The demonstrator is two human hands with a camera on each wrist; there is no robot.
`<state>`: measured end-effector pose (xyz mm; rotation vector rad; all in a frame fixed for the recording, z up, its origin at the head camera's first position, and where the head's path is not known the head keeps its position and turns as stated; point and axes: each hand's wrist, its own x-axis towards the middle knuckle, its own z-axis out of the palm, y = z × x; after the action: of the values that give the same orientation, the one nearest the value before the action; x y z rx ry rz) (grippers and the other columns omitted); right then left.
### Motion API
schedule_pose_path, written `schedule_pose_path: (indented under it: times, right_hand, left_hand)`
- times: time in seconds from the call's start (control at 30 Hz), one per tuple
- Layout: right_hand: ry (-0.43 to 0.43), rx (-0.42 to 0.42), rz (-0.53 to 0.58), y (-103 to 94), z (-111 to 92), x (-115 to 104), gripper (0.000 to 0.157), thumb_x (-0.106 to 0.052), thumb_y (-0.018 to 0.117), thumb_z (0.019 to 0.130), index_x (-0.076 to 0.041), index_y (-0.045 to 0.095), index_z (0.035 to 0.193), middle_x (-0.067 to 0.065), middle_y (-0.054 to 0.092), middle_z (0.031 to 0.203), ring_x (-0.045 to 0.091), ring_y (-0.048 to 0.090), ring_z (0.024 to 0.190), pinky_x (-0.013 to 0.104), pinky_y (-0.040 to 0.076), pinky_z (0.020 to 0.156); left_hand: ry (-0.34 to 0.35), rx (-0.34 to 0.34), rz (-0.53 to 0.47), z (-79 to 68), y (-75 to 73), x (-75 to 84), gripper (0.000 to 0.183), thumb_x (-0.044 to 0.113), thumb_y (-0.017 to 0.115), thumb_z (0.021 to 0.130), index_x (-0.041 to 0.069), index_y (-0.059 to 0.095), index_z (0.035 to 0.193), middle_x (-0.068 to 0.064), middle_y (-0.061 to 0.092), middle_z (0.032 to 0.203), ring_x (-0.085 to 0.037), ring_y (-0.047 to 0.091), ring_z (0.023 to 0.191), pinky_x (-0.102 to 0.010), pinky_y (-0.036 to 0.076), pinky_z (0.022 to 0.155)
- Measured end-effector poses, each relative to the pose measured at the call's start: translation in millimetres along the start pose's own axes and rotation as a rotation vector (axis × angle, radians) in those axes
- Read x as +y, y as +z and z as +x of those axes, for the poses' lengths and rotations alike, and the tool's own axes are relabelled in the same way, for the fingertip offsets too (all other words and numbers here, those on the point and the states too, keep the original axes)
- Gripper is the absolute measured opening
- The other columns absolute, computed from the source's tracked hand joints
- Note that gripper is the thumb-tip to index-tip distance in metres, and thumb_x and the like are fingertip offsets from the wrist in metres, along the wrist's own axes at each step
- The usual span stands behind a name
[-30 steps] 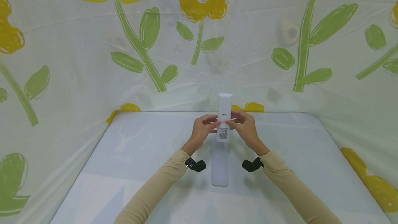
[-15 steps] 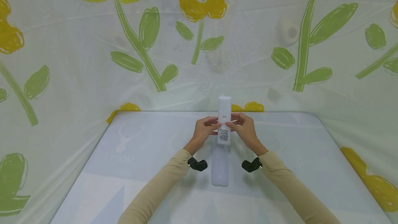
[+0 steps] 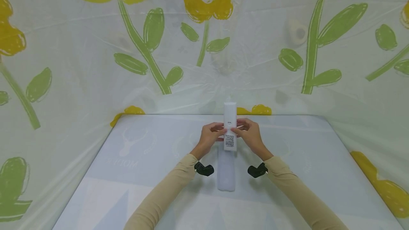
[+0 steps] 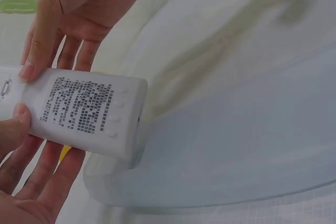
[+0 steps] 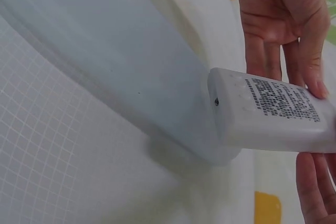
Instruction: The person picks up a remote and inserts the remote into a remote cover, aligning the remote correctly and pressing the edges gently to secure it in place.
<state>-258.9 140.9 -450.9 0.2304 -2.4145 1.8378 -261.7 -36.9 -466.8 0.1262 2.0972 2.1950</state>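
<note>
A pale curtain (image 3: 255,66) fills the background, printed with yellow flowers (image 3: 193,4), green stems and leaves; in front of it spreads the counter (image 3: 319,144), pale blue-grey with faint lettering and a deer's head on its left side; two beige sleeves (image 3: 166,191) reach in over it from the near edge, one from either side, and lead to a pair of bare hands near the middle.

The left hand (image 3: 209,138) grips a white device from its left side, thumb on the face, the other fingers (image 4: 69,53) around the edge and behind; the right hand (image 3: 250,134) mirrors it on the right side, its thumb pressed to the same face; the two thumbs almost meet there.

A translucent bluish strip (image 3: 226,173) lies lengthwise on the counter between the forearms; its far end passes behind the lower end of the device (image 3: 230,114), which the hands hold lengthwise between them, labelled face toward the wearer; whether device and strip touch, I cannot tell.

Two black cameras (image 3: 206,169) sit at the cuffs, one per wrist, on either side of the strip; on the lower half of the device is a dark printed label (image 4: 79,104), too blurred to read; a row of small bumps (image 4: 118,104) runs beside it, near the end; smaller still, a dark hole (image 5: 217,102) marks the end face.
</note>
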Motion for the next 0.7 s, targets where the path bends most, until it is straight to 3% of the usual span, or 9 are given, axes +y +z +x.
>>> schedule_pose_path:
  times: [0.13,0.47,0.7]
  right_hand:
    - [0.008,0.000,-0.004,2.9,0.6,3.7,0.038,-0.015,0.075,0.082,0.000,0.061,0.114,0.017,0.064,0.103,0.030,0.063,0.086,0.039,0.058,0.070]
    - [-0.033,0.011,-0.015,9.1,0.2,9.7,0.036,-0.009,0.075,0.081,0.003,0.061,0.112,0.017,0.065,0.099,0.024,0.064,0.080,0.033,0.058,0.064]
    - [0.001,-0.006,-0.018,8.4,0.0,10.0,0.038,-0.012,0.075,0.081,0.002,0.061,0.114,0.017,0.064,0.102,0.025,0.064,0.084,0.031,0.058,0.065]
  left_hand:
    - [-0.019,0.000,0.014,-0.4,-1.6,-1.8,0.028,0.008,0.069,0.086,0.002,0.066,0.113,-0.012,0.066,0.104,-0.021,0.065,0.090,-0.049,0.054,0.080]
    - [-0.032,0.021,0.048,1.3,-3.9,-9.2,0.028,0.007,0.068,0.086,0.001,0.065,0.114,-0.011,0.066,0.104,-0.021,0.065,0.091,-0.039,0.057,0.074]
    - [-0.025,0.017,0.030,1.0,-3.6,-10.2,0.030,0.006,0.068,0.086,-0.001,0.064,0.115,-0.016,0.065,0.106,-0.024,0.065,0.092,-0.044,0.056,0.076]
